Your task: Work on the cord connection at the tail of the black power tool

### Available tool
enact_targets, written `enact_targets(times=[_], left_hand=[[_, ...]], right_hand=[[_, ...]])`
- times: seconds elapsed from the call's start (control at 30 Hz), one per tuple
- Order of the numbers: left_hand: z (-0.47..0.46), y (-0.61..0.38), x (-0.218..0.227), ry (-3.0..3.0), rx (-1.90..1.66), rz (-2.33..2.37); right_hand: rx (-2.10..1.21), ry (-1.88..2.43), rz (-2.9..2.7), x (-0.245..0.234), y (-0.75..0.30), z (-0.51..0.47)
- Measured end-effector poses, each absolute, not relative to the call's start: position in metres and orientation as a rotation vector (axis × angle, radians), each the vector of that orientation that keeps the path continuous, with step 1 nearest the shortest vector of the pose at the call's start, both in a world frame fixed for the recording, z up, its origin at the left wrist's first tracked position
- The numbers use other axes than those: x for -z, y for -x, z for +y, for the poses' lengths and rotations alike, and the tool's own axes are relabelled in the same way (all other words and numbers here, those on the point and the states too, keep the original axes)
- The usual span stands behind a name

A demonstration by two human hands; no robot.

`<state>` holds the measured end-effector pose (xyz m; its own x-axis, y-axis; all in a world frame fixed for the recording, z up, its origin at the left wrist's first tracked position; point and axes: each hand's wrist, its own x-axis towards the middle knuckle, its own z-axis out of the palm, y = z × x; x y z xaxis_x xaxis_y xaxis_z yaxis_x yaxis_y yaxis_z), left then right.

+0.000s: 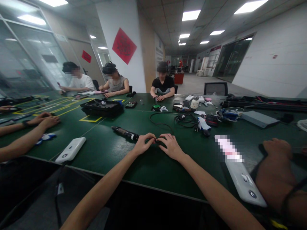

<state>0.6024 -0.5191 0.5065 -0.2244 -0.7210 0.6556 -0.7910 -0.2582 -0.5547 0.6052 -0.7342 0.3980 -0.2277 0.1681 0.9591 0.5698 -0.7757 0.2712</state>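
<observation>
My left hand (143, 143) and my right hand (170, 145) meet over the green table. Both are closed, their fingertips pinching a small dark piece (156, 141) between them; its kind is too small to make out. Close beside my left hand lies a dark, tube-shaped tool (124, 133) with a white label near its end, pointing away to the left. Whether my left hand touches this tool I cannot tell.
White power-bank-like devices (71, 149) (249, 185) flank me. Co-workers' arms (35, 131) (275, 169) rest at both sides. A black tray (102, 108) stands ahead left. Coiled cable (184, 119), a white-and-blue item (203, 124) and a grey panel (259, 118) lie ahead right. Several people sit opposite.
</observation>
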Motion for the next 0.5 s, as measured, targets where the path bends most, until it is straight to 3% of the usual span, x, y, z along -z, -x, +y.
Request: enact_targets(times=[0.17, 0.5], left_hand=[[-0.518, -0.601, -0.504, -1.822, -1.576, -1.823], [-0.488, -0.602, -0.531, -1.644, -2.064, -1.444]], right_hand=[[2.088, 1.792, -0.928, -0.397, -0.603, -0.731], [2.122, 1.827, -0.913, -0.405, -0.602, -0.740]])
